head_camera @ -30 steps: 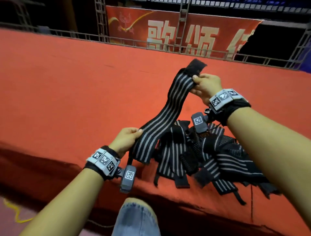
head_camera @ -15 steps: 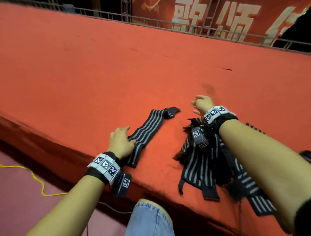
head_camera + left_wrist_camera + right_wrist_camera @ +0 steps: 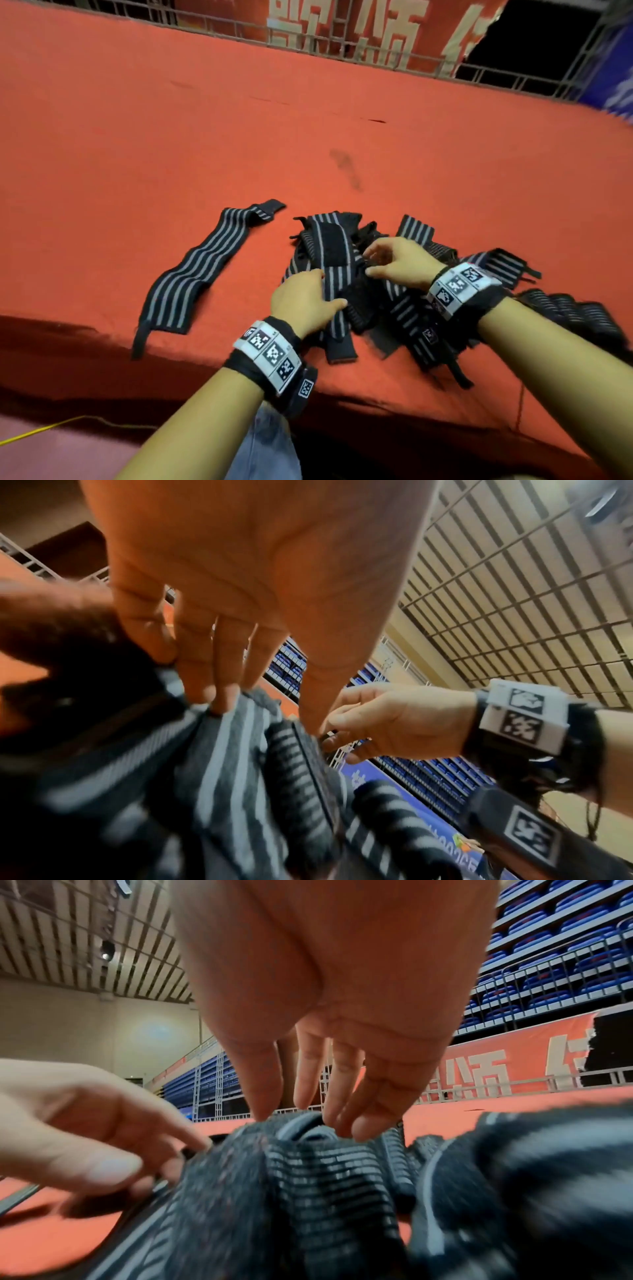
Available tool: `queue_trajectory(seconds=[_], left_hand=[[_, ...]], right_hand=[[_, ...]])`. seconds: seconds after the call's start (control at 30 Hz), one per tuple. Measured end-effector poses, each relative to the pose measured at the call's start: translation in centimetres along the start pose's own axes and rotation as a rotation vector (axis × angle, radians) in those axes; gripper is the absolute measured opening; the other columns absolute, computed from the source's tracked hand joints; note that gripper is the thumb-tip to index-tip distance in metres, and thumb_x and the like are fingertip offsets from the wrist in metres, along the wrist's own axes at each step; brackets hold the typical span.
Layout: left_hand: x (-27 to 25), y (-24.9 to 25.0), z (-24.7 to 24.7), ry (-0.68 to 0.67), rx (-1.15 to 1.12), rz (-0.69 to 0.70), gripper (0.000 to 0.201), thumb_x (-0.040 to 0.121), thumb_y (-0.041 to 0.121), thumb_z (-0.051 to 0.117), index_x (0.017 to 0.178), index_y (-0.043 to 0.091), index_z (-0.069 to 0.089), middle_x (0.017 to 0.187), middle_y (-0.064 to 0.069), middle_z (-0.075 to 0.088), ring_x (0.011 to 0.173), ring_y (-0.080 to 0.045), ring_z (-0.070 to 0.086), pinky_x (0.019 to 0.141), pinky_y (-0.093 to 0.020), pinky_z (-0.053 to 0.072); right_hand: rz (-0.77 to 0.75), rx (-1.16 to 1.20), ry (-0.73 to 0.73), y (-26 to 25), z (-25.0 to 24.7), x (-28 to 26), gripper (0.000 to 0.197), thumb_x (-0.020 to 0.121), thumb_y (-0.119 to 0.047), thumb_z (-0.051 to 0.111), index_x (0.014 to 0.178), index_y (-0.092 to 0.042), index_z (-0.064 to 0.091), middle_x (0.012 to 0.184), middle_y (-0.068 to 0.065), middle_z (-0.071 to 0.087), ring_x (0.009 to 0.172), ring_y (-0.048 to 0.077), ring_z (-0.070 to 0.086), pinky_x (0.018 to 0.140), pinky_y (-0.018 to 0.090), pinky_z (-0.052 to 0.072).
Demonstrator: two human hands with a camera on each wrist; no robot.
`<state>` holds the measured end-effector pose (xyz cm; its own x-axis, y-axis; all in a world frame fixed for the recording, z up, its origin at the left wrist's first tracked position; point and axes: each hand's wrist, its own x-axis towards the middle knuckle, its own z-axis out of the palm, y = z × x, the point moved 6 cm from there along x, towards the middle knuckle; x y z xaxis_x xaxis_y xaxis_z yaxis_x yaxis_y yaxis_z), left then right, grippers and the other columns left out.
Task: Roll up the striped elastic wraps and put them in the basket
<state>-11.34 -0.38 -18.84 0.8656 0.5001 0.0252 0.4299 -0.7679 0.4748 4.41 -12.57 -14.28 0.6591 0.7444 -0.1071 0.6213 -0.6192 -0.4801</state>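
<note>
One striped elastic wrap (image 3: pixel 202 267) lies flat and unrolled on the red surface, left of both hands, and nothing touches it. To its right is a tangled pile of several black-and-grey striped wraps (image 3: pixel 342 246). My left hand (image 3: pixel 329 287) rests on the pile's near side, and its straight fingers (image 3: pixel 212 693) press on a wrap. My right hand (image 3: pixel 370 263) is over the middle of the pile. Its thumb and fingers (image 3: pixel 342 1123) pinch a raised fold of a wrap (image 3: pixel 301 1123). No basket is in view.
The red carpeted platform (image 3: pixel 239 137) ends in a front edge (image 3: pixel 205 363) just below my wrists. A metal railing (image 3: pixel 342 51) and a red banner run along the far side. A yellow cable (image 3: pixel 41 428) lies on the floor at lower left.
A second ago both hands held one wrap stretched in the air. They laid it flat at the left, let go, and moved right onto the pile.
</note>
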Motion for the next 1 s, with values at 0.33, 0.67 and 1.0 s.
queue_trajectory(seconds=[0.33, 0.67, 1.0], left_hand=[[0.7, -0.3, 2.4, 0.104, -0.236, -0.042, 0.065, 0.075, 0.013, 0.079, 0.132, 0.019, 0.048, 0.106, -0.008, 0.062, 0.096, -0.032, 0.064, 0.086, -0.045, 0.053], [-0.4, -2.6, -4.8, 0.273, -0.850, -0.082, 0.035, 0.090, -0.005, 0.064, 0.118, 0.015, 0.060, 0.076, 0.004, 0.061, 0.061, 0.001, 0.061, 0.060, -0.017, 0.050], [-0.9, -0.5, -8.0, 0.165, -1.120, -0.086, 0.027, 0.090, -0.003, 0.068, 0.112, 0.009, 0.060, 0.072, 0.006, 0.067, 0.069, -0.011, 0.071, 0.064, -0.033, 0.061]], right_hand=[[-0.170, -0.109, -0.103, 1.1, 6.6, -2.9, 0.054, 0.086, -0.043, 0.074, 0.133, -0.025, 0.054, 0.136, 0.005, 0.052, 0.128, 0.023, 0.049, 0.109, 0.035, 0.039], [-0.030, -0.050, 0.022, 2.0, 6.4, -2.6, 0.041, 0.085, -0.032, 0.075, 0.118, -0.020, 0.054, 0.113, 0.006, 0.068, 0.106, 0.026, 0.064, 0.084, 0.030, 0.045], [-0.596, -0.016, 0.412, -5.7, 1.9, -6.0, 0.076, 0.072, -0.024, 0.081, 0.139, -0.033, 0.046, 0.140, 0.003, 0.036, 0.128, 0.027, 0.041, 0.102, 0.039, 0.046]])
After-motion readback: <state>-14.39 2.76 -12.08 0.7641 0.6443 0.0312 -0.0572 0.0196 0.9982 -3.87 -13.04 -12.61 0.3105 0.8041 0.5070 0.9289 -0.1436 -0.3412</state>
